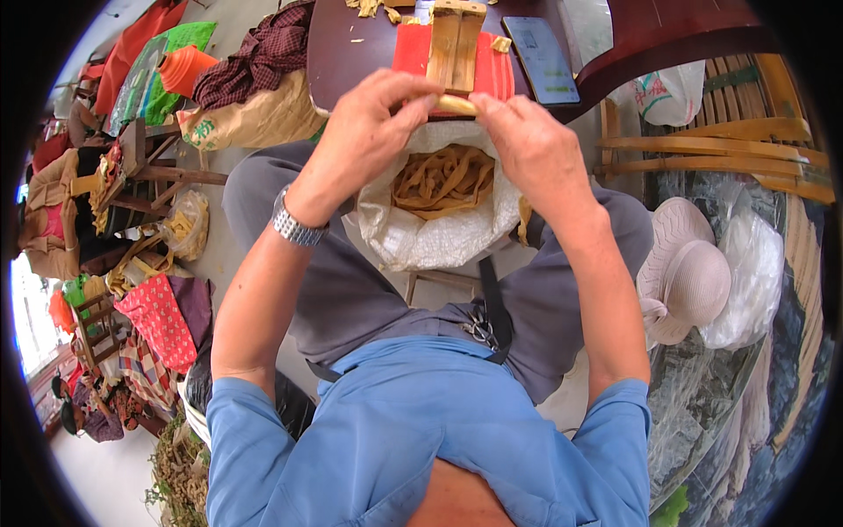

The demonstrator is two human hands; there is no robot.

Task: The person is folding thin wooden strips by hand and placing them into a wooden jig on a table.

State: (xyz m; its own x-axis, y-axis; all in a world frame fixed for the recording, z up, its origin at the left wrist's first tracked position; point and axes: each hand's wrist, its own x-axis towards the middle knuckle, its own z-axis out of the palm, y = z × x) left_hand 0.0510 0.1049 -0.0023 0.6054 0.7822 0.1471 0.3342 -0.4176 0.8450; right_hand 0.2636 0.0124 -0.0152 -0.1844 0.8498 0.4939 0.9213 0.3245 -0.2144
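Left hand (379,127) and right hand (537,151) are pinching opposite ends of small yellow roll (457,104) between wooden block (454,46) and white sack (411,246). Loosening pinch possibly dropping roll among tan strips (443,183) inside; careless reach possibly nudging block off red cloth (410,51).

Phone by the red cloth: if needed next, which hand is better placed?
Probably the right hand, nearer the phone, which lies right of the red cloth; the left hand is farther. Both hold the yellowish piece.

Toward twelve o'clock are two hands (362,127) (537,149), one yellowish piece (456,104), one white sack (420,252). One phone (542,61) lies toward one, one hat (689,279) toward three.
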